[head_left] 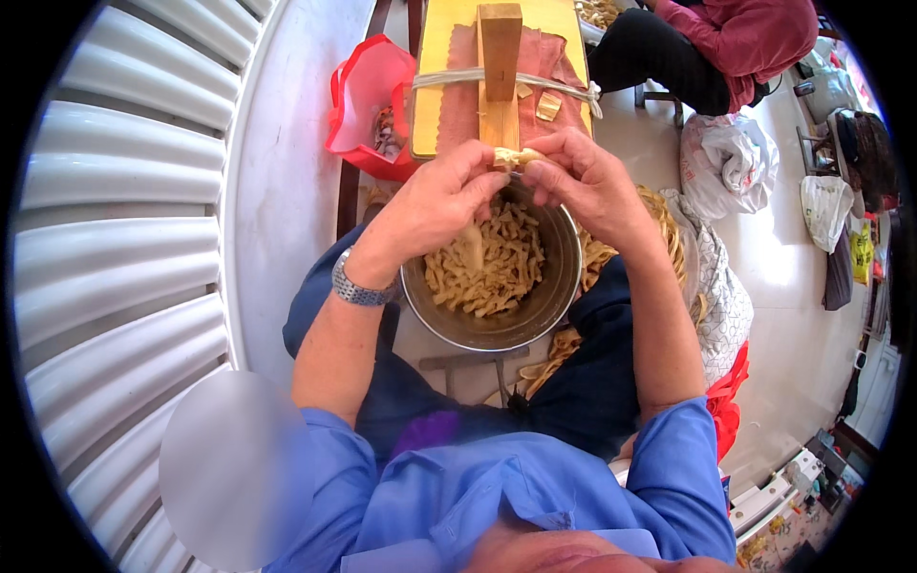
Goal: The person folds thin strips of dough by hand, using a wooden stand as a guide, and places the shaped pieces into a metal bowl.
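A small pale-yellow piece [516, 157], its exact kind unclear, is pinched between the fingertips of my left hand [435, 201] and my right hand [590, 181]. Both hands are closed on it, just above the far rim of a round metal pot [564, 256]. Many short tan twisted strips [497, 272] lie in the pot between my knees. Past my fingers, an upright wooden block [501, 53] rises from a wooden bar on a reddish cloth [549, 62]. White cord [449, 79] ties these to a yellow board [444, 33]. A flat yellowish piece [548, 106] rests on the cloth.
A red bag [353, 143] stands left of the board. White radiator fins [124, 258] line the left side. Long tan strips [664, 215] lie in a heap by my right forearm. Another person [688, 53] sits at the far right, near white plastic bags [731, 162].
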`<state>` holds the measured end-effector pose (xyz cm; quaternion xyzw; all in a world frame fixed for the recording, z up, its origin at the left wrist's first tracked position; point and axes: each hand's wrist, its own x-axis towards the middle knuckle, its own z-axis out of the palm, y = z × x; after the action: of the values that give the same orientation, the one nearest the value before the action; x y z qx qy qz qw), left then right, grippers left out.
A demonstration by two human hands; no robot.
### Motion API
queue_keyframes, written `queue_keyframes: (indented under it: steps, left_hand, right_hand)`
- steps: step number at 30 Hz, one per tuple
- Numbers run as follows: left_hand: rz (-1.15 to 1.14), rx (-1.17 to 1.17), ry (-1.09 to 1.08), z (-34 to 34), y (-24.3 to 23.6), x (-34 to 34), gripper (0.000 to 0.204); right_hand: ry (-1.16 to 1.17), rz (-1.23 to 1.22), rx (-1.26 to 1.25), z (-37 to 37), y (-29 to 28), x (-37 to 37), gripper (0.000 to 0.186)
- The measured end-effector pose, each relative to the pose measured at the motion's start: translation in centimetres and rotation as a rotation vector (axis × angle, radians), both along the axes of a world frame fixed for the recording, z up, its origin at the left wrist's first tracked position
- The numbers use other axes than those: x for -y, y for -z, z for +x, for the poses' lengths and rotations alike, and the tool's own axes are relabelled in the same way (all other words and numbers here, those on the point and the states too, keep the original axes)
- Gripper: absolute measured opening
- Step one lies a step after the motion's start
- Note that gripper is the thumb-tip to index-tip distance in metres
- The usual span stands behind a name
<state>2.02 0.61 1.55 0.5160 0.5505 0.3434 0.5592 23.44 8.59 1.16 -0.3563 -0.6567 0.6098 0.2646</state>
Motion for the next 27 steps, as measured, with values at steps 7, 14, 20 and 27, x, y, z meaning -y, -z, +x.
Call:
queue_keyframes:
  steps: [7,14,20,27]
  left_hand:
    - [0.085,0.138,-0.079,-0.2,1.7,0.8,0.036]
    - [0.17,0.088,-0.151,1.3,0.3,0.3,0.025]
    - [0.204,0.046,-0.335,-0.9,-0.3,-1.2,0.019]
    - [0.417,-0.175,-0.308,-1.8,1.2,-3.8,0.014]
  right_hand:
    - [0.042,0.236,0.072,1.2,-0.5,-0.8,0.021]
    - [-0.058,0.454,0.189,-0.5,-1.2,1.3,0.017]
    - [0.057,0.742,0.231,0.0,-0.1,-0.6,0.018]
    - [0.141,0.999,0.332,-1.1,0.9,-3.2,0.017]
